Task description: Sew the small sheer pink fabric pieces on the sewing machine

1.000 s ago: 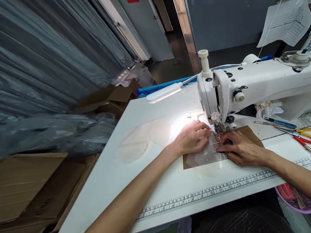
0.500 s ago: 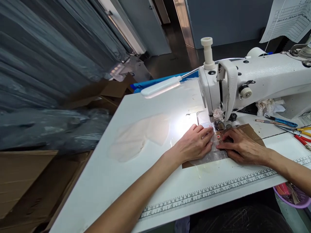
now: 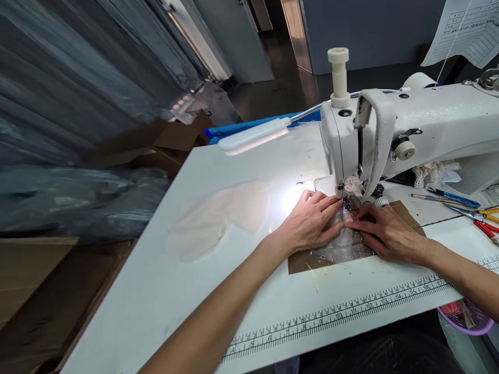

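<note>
A white sewing machine (image 3: 343, 140) stands over the table, its presser foot area just beyond my fingertips. Sheer, whitish fabric (image 3: 339, 252) lies below the needle, over a brown sheet (image 3: 306, 262). My left hand (image 3: 314, 221) rests flat on this fabric left of the needle, fingers stretched out and thumb apart. To its right, my right hand (image 3: 384, 234) has its fingers bent and its thumb and fingertips closed at the fabric's edge; the exact grip is partly hidden. A pale fabric rosette (image 3: 353, 185) is on the machine near the needle.
Pale sheer pieces (image 3: 222, 218) lie on the left of the table. A lamp (image 3: 255, 136) reaches over it. Scissors (image 3: 473, 212) and red-handled snips (image 3: 485, 231) lie at right. A printed ruler (image 3: 339, 317) runs along the front edge; a purple basket (image 3: 481, 327) hangs below.
My left hand has shifted slightly up toward the needle and lies flatter, its fingers straighter. The small red-marked patch between my hands no longer shows. The camera view has moved a little.
</note>
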Available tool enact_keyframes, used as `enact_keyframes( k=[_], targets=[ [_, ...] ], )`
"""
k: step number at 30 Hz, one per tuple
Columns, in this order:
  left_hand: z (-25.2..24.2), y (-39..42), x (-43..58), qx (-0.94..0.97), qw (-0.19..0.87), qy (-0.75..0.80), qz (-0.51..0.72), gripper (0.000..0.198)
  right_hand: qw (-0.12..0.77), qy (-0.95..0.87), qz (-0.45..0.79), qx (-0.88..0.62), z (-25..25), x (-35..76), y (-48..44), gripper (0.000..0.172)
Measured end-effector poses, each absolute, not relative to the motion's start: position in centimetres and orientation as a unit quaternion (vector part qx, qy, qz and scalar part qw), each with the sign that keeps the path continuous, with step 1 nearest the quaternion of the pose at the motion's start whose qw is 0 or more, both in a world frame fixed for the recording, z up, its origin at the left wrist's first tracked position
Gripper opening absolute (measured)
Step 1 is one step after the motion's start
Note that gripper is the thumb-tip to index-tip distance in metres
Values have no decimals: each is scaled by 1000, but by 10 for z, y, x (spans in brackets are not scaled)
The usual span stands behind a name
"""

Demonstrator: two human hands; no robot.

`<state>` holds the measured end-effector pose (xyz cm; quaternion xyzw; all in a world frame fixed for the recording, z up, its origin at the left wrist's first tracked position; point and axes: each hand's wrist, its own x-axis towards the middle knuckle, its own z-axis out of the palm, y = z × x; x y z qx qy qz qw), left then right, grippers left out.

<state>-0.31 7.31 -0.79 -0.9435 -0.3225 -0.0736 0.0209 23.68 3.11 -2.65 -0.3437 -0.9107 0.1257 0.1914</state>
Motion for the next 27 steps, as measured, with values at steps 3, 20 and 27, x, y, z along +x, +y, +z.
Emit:
enact_keyframes(
  k=[3, 20, 27],
  targets=[
    [-10, 73, -3, -943, 18, -322, -81, 49, 192, -910, 129, -344, -26, 236, 31, 37],
    [-13, 70, 2, -940, 67, -323, -88, 48, 221, -904, 132, -340, -26, 237, 31, 35],
    [-12, 65, 4, -932, 90, -325, -129, 45, 234, -905, 119, -334, -27, 237, 32, 35]
  ],
)
